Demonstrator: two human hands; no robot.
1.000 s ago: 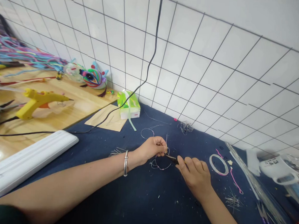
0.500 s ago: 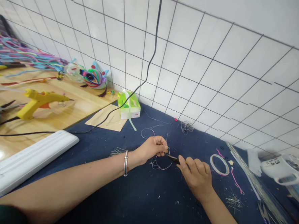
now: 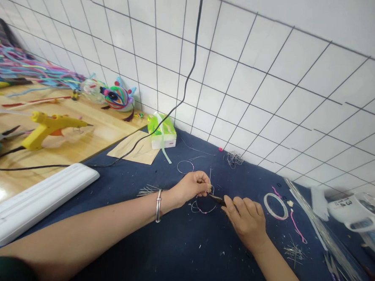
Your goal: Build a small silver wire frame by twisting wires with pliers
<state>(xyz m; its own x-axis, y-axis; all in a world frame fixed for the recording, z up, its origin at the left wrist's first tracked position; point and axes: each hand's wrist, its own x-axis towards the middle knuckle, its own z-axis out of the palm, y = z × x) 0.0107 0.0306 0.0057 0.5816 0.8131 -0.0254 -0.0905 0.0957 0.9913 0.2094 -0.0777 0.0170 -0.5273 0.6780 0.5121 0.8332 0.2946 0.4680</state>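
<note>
My left hand (image 3: 193,186), with a silver bangle on its wrist, pinches a thin wire (image 3: 210,174) that stands up from the fingertips. My right hand (image 3: 248,220) is closed round dark-jawed pliers (image 3: 216,198), whose tips meet the wire at my left fingertips. Just below the fingers, thin wire loops with small beads (image 3: 204,212) lie over the dark blue table surface (image 3: 174,245). Another thin wire ring (image 3: 185,167) lies behind my left hand. How the pliers' tips grip the wire is too small to tell.
Left: a yellow glue gun (image 3: 45,127), a long white case (image 3: 37,201) and a black cable (image 3: 136,148) crossing to the wall. Behind: a green tissue pack (image 3: 162,131) and tangled wire (image 3: 234,159). Right: a white tape roll (image 3: 276,206), wire scraps (image 3: 294,253), scissors (image 3: 336,277) and a white cup (image 3: 351,212).
Almost nothing differs. The pliers' tips and the upright wire have shifted very slightly; both hands keep their hold.
</note>
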